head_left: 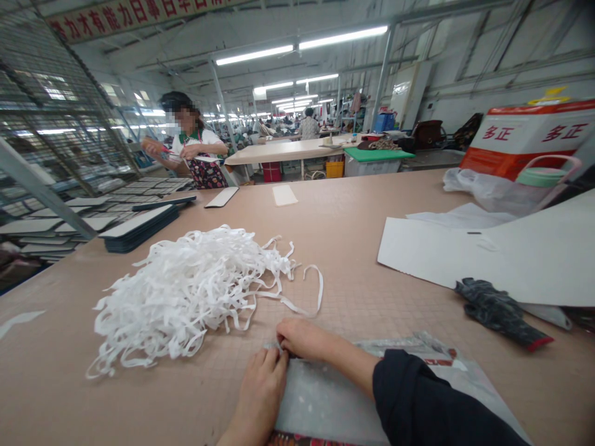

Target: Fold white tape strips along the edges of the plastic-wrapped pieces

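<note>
A flat grey, plastic-looking sheet (325, 396) lies at the table's near edge, partly under my right forearm. My left hand (264, 381) is closed at its far left corner, fingertips pressed together. My right hand (302, 338) reaches across to the same corner, its fingers curled down and meeting the left fingertips. What exactly is pinched between the fingers is mostly hidden. Just beyond my hands, a large tangled heap of white fabric strips (190, 291) sits on the table, with one loose strip curling out to the right. Crumpled clear plastic (421, 342) lies along the sheet's far edge.
On the brown table (353, 248) are a stack of dark-edged panels (139, 228) at left, a white board (483, 248), a dark glove (499, 310) and a red-and-white box (525, 139) at right. A co-worker (199, 145) stands beyond the far left edge, holding something.
</note>
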Motion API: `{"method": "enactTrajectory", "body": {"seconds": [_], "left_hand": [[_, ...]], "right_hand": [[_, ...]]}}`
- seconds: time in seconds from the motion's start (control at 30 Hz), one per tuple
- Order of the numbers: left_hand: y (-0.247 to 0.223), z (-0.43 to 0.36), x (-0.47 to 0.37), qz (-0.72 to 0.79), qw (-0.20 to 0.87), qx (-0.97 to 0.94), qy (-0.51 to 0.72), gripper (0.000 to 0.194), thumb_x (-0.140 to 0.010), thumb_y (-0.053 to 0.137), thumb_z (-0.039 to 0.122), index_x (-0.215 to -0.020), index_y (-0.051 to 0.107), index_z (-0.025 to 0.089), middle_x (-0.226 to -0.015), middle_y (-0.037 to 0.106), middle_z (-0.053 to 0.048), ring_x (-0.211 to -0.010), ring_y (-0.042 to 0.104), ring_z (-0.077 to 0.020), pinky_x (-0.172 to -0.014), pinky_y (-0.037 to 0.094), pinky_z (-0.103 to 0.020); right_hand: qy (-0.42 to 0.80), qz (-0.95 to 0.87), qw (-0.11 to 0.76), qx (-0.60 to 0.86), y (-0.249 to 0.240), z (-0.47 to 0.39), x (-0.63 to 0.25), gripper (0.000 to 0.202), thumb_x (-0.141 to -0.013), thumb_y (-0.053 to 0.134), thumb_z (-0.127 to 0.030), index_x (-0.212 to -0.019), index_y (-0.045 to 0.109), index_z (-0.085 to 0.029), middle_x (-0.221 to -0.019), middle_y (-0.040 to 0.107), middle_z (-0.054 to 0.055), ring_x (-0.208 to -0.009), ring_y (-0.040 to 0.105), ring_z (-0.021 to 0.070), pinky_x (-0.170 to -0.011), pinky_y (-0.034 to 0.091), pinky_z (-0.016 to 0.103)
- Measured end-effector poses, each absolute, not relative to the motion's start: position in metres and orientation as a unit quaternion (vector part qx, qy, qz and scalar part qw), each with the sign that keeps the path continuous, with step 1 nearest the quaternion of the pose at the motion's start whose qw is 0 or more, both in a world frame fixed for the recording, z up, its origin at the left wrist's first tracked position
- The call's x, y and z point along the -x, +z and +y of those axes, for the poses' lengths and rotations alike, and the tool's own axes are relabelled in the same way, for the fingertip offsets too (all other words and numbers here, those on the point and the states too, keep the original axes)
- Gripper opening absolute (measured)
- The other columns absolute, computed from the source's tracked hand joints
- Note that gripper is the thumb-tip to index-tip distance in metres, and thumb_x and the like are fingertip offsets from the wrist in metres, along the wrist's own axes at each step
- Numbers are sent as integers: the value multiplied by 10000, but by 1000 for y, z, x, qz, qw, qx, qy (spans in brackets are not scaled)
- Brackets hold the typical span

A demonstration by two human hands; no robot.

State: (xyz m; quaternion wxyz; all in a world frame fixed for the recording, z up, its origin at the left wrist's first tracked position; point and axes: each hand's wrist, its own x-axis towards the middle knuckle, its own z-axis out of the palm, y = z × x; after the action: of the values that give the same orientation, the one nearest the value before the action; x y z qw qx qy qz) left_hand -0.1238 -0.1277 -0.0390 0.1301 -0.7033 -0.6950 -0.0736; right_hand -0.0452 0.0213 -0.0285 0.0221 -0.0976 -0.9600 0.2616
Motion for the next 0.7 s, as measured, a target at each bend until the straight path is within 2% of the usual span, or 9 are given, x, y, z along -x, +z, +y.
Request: {"method": "enactTrajectory", "body": {"seconds": [0.27, 0.43, 0.53, 0.63, 0.7], "left_hand": [[-37, -128, 123, -699, 137, 699, -68, 300, -783, 427, 74, -1039, 550, 170, -843, 568, -53, -740, 527, -186, -657, 466, -321], [-36, -127, 126, -673, 170, 715, -87, 323, -791, 379, 92, -1041, 553, 200, -1031, 590, -61, -909, 540, -205, -788, 437, -354], [-37, -125, 131, -638, 197, 738, -97, 336, -773, 373, 101, -1025, 564, 214, -1060, 612, -25, -997, 523, -202, -873, 384, -362], [-42, -120, 139, -606, 225, 757, -91, 351, -729, 404, 119, -1021, 572, 219, -1048, 631, -15, -953, 550, -206, -868, 366, -368], [-48, -116, 147, -588, 235, 767, -102, 337, -711, 433, 146, -998, 585, 236, -1031, 643, -4, -899, 572, -203, -847, 369, -360]], "right_hand": [[233, -963, 15, 135, -21, 17, 47, 153, -730, 515, -125, -853, 602, -151, -838, 636, 49, -748, 574, 157, -617, 396, 225], [193, -964, 48, 174, -12, 3, 38, 178, -788, 437, -80, -906, 560, -129, -904, 595, 78, -777, 550, 167, -624, 401, 246], [128, -977, 78, 148, -10, -7, 12, 141, -834, 425, -125, -859, 563, -142, -877, 582, 68, -829, 514, 188, -685, 398, 277], [53, -991, 89, 80, -11, -10, -30, 110, -840, 462, -180, -868, 561, -141, -841, 579, 55, -799, 496, 194, -687, 397, 300], [32, -992, 77, 98, -11, -6, -64, 112, -836, 480, -185, -902, 554, -133, -860, 580, 56, -796, 494, 190, -683, 397, 301]]}}
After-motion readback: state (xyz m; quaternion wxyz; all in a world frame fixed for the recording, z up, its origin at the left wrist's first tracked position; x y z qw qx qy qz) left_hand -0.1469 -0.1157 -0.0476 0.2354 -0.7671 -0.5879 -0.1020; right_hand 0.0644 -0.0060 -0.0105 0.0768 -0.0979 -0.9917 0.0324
